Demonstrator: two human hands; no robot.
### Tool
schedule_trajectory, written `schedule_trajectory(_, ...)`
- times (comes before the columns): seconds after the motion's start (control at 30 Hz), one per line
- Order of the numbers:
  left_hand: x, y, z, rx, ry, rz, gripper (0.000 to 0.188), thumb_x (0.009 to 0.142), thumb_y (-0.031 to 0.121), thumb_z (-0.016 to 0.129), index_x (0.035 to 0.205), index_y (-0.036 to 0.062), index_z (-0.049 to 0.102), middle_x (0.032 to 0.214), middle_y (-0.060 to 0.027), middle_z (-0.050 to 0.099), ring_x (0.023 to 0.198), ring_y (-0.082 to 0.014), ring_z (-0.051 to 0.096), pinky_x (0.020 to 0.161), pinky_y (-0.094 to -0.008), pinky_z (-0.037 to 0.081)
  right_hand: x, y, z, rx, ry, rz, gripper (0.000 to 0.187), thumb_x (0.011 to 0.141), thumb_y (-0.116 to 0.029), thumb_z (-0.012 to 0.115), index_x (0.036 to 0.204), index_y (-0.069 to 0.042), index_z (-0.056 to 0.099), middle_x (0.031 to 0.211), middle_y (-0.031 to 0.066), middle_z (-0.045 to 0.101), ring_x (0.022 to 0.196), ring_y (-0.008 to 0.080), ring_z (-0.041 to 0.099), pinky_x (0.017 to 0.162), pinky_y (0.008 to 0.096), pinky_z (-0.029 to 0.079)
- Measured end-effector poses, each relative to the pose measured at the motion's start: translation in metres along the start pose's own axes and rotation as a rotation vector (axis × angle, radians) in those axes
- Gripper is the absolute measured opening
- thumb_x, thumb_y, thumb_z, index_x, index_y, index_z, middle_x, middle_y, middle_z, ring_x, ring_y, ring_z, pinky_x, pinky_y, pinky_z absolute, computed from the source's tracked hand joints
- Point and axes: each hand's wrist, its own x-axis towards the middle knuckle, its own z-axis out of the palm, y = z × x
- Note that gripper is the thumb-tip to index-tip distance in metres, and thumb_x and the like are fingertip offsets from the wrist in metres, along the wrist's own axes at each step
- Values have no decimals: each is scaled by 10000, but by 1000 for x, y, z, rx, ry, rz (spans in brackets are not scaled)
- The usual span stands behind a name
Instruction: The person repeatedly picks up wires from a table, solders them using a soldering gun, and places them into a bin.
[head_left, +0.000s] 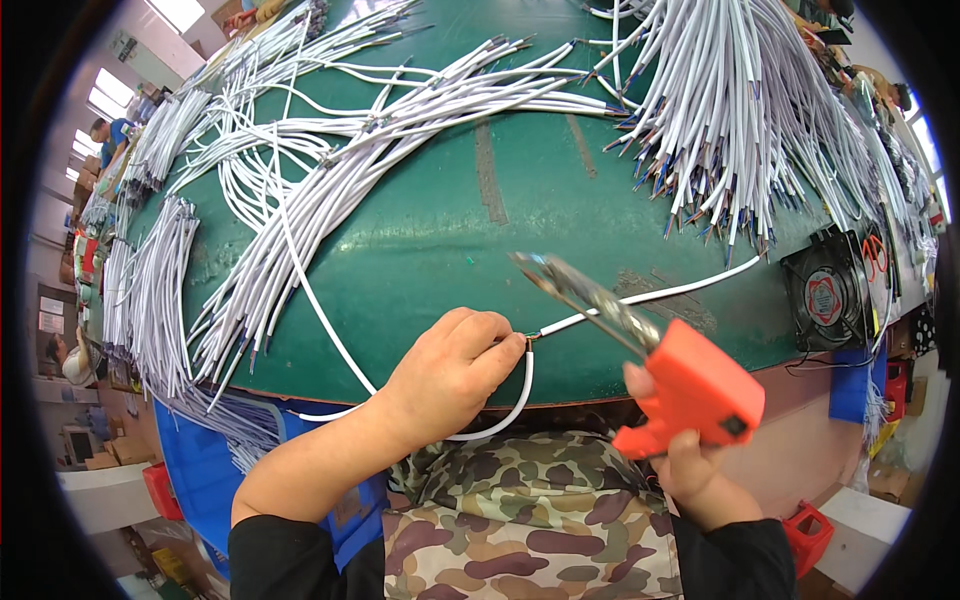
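Note:
My left hand (450,365) is closed, thumb and forefinger pinching the joined bare ends of white cable just above the table's near edge. One white cable (690,287) runs right from the pinch toward the large bundle, and another cable length (527,385) loops down below it. In my right hand (690,470) is an orange-red pistol-grip tool (700,390) with a long metal tip. That tip points up and left, over the right-hand cable and apart from the joined ends. Motion blurs the metal, so its exact kind is unclear.
A big bundle of white cables (715,110) spreads over the back right of the green table (420,270). More cable bundles (300,220) lie at left. A black fan (822,295) stands at the right edge. Below left is a blue bin (190,460). Other people are in the background.

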Motion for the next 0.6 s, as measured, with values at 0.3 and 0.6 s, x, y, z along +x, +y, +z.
schedule_trajectory(0.3, 1, 2, 1, 48, 29, 24, 288, 672, -55, 647, 958, -22, 646, 895, -105, 593, 778, -265, 596, 674, -353, 508, -40, 3, -8, -490, 29, -53, 238, 893, -300, 606, 822, -73, 593, 834, 81, 636, 801, 315, 624, 761, 417, 492)
schedule_trajectory(0.6, 2, 2, 2, 54, 38, 32, 287, 668, -56, 650, 953, -25, 645, 887, -105, 592, 764, -264, 597, 664, -350, 508, -33, 3, -3, -519, -9, -135, 164, 903, -220, 589, 822, -78, 597, 840, 67, 644, 801, 288, 630, 746, 393, 489)
